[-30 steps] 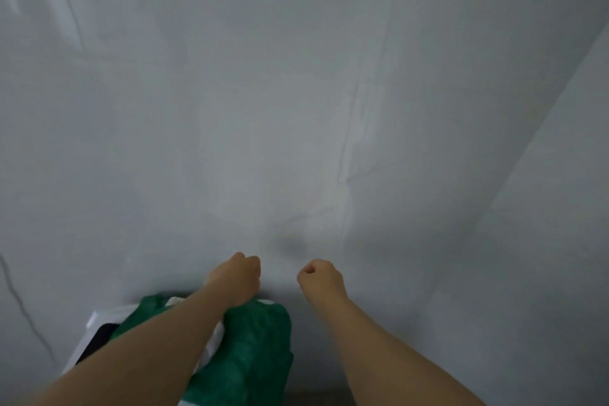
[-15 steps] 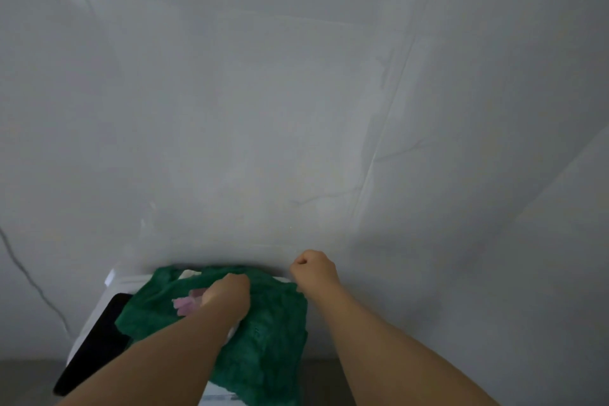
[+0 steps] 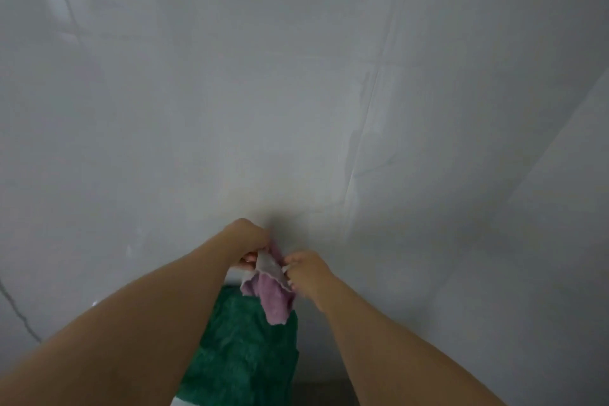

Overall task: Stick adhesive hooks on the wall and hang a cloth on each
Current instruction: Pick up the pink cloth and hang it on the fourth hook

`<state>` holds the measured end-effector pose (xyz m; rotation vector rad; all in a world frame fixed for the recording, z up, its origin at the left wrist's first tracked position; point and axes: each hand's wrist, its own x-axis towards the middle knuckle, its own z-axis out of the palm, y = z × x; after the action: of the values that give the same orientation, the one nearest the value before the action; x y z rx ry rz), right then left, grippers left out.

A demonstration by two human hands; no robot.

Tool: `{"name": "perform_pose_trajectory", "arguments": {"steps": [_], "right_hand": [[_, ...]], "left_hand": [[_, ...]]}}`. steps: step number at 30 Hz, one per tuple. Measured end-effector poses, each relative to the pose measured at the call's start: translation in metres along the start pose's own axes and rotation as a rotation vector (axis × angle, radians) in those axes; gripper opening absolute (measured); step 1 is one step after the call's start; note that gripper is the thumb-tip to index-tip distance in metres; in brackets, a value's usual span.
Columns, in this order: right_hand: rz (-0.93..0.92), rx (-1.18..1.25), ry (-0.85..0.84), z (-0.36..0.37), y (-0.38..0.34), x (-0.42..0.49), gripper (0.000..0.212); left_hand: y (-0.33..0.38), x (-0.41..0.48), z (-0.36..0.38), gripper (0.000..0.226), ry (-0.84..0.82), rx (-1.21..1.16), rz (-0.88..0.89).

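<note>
A small pink cloth (image 3: 275,301) with a pale grey side hangs between both hands, just in front of the pale grey wall (image 3: 296,92). My left hand (image 3: 245,242) grips its upper left edge. My right hand (image 3: 304,272) pinches its right edge. Below them a green cloth (image 3: 244,349) lies draped over a white surface (image 3: 179,402), mostly hidden by my left forearm. No adhesive hook is visible on the wall or in my hands.
The wall fills most of the view, with faint seams and a corner line (image 3: 543,155) at the right. A thin dark cable (image 3: 19,315) runs down the wall at the far left. A strip of darker floor (image 3: 323,394) shows at the bottom.
My left hand reached into the green cloth pile, then lifted the pink cloth out. Both hands now hold it up near the wall. The view shifted left and the black item is out of sight.
</note>
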<state>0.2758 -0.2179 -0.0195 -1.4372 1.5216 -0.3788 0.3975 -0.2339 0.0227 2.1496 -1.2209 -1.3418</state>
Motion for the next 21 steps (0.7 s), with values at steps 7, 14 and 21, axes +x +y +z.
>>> {"name": "perform_pose_trajectory", "arguments": {"steps": [7, 14, 21], "right_hand": [[-0.160, 0.027, 0.141, -0.042, -0.018, -0.024, 0.044], [-0.226, 0.162, 0.465, -0.104, -0.020, -0.063, 0.016], [-0.300, 0.179, 0.665, -0.183, -0.034, -0.138, 0.011]], "left_hand": [[0.051, -0.025, -0.009, 0.018, -0.150, -0.443, 0.105], [0.084, -0.058, 0.013, 0.044, -0.260, 0.152, 0.565], [0.147, -0.107, 0.054, 0.019, -0.030, 0.275, 0.920]]}}
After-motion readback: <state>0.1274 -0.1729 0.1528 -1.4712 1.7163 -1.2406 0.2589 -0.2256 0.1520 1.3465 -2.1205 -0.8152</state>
